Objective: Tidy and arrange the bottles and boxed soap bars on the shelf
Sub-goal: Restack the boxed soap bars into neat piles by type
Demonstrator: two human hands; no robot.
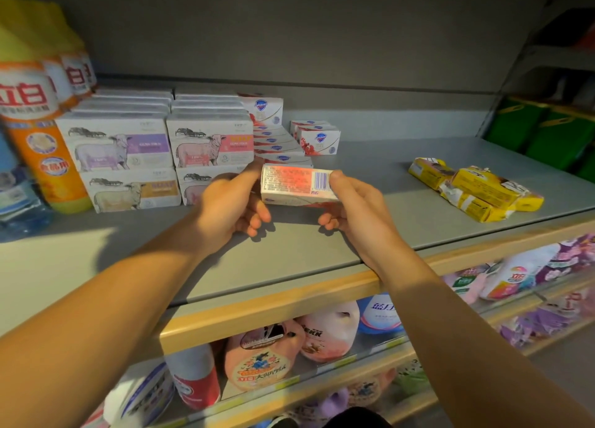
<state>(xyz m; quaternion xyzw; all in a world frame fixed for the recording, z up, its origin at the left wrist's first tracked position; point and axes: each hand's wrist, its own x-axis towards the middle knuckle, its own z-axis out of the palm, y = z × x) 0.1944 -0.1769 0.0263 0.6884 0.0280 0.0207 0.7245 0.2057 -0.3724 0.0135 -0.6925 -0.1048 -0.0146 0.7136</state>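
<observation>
Soap in a box [297, 186] is held just above the grey shelf [370, 228], between both hands, barcode side up. At its left end it is pinched by the left hand [230, 207]: the forefinger is laid along the far top corner, the other fingers [257, 218] are curled under the box. At its right end it is pinched by the right hand [357, 208], thumb pressed on the top edge beside the barcode, fingers curled beneath. The underside of the box is hidden by both hands.

At the far left, orange and yellow bottles [42, 131] are stood at the shelf's end, blurred and cut off by the frame edge. Next to them, sheep boxes [125, 157] are stacked in two columns, several rows deep; the lower right one is partly covered by the left hand. Directly behind the held box, a row of white shield boxes [277, 137] is lined up front to back, the nearest ones hidden by it. Just right of that row, a short second row [317, 139] is stood. Well apart to the right, yellow packs [476, 190] are lain in a loose heap.

Below the shelf's wooden lip [273, 302], pouches and bottles [267, 360] are crowded on lower shelves, their labels too blurred to be read.
</observation>
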